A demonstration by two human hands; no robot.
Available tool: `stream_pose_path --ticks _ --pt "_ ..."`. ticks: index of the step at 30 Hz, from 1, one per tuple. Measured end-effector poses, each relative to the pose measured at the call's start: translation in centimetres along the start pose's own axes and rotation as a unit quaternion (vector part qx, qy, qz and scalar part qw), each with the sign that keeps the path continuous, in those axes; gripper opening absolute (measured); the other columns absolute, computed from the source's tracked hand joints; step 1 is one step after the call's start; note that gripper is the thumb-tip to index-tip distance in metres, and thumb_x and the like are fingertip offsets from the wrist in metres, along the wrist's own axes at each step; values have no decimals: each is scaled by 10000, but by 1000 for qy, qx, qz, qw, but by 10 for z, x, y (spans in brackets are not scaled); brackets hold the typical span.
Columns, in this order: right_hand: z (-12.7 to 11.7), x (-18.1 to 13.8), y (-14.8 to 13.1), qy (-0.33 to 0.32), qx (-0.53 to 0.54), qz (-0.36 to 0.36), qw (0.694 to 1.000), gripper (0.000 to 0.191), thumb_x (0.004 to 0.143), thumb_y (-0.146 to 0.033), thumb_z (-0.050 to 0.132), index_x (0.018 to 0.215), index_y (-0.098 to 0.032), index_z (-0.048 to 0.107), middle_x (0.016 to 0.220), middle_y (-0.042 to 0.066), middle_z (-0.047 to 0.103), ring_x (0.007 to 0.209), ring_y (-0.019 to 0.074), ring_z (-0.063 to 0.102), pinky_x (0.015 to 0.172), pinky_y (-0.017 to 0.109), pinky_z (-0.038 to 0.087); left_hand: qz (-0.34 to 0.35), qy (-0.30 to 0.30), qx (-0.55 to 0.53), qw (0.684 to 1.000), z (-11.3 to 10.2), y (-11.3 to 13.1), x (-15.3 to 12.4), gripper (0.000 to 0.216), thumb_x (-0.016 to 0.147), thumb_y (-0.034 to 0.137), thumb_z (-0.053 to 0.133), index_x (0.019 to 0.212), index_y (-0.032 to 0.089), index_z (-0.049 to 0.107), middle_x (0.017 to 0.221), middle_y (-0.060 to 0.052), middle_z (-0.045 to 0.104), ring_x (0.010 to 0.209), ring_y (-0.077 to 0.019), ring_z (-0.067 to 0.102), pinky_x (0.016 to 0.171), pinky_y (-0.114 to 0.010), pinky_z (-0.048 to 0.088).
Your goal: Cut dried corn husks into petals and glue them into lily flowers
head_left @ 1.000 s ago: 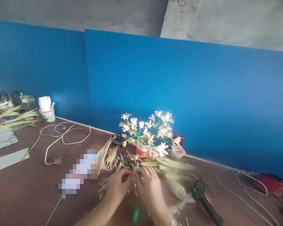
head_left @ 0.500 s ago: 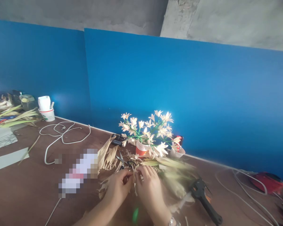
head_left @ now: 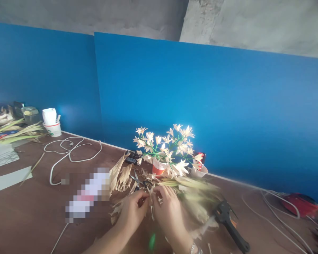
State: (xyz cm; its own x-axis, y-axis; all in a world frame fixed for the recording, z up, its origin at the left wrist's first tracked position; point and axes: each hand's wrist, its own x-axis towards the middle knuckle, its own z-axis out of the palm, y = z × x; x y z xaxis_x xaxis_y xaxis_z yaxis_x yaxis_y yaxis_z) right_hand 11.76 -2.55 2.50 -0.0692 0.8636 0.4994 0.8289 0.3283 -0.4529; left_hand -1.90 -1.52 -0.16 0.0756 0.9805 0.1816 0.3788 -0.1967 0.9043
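Observation:
My left hand [head_left: 134,206] and my right hand [head_left: 167,205] meet low in the middle of the head view, fingertips pinched close together. Between them shows a pale strip of dried husk [head_left: 152,201], which both hands grip; its far end is partly hidden by my fingers. Just beyond my left hand lie scissors [head_left: 136,179], partly covered. Cream husk flowers on green stems [head_left: 172,148] stand in an orange and white paper cup [head_left: 158,167] behind my hands. Dried husks [head_left: 122,176] lie to the left, and greener, blurred husks [head_left: 196,194] to the right.
A black glue gun [head_left: 229,222] lies right of my right hand. White cables [head_left: 69,150] loop at left, near a blurred-out white object [head_left: 87,194]. A white cup [head_left: 52,129] stands at the back left. The red object [head_left: 300,204] is far right. A blue partition [head_left: 201,98] borders the table.
Almost nothing differs. Both hands stay in the same place with the husk strip between them, and the fingers of my right hand have shifted very slightly.

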Motion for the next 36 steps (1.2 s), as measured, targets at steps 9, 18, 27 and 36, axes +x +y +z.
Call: stream_pose_path --ticks 9,18,27,36 --pt "-5 2 0 36 43 23 998 78 808 -226 583 886 -223 589 835 42 634 809 222 588 723 313 438 -96 -24 -111 989 -1 4 6 247 735 416 562 679 188 639 486 30 549 450 -141 513 465 -220 371" --pt "-21 13 8 -9 325 211 922 365 856 -518 502 845 -181 642 702 32 606 638 167 521 587 261 405 -120 -68 -350 927 0 5 6 348 716 489 674 786 152 622 549 14 608 456 -104 516 431 -198 397" --pt "-28 18 -5 -97 439 275 849 418 654 -560 673 602 -168 537 512 -39 462 464 84 378 442 213 295 -101 -86 -307 942 -2 6 3 304 750 450 648 793 149 641 465 45 556 387 -72 432 383 -173 301" --pt "-21 13 1 -105 386 254 881 258 719 -392 598 626 -164 519 534 -41 466 464 78 394 422 195 311 -69 -74 -227 969 -2 4 2 245 731 347 636 886 159 657 523 36 572 424 -110 497 411 -203 386"
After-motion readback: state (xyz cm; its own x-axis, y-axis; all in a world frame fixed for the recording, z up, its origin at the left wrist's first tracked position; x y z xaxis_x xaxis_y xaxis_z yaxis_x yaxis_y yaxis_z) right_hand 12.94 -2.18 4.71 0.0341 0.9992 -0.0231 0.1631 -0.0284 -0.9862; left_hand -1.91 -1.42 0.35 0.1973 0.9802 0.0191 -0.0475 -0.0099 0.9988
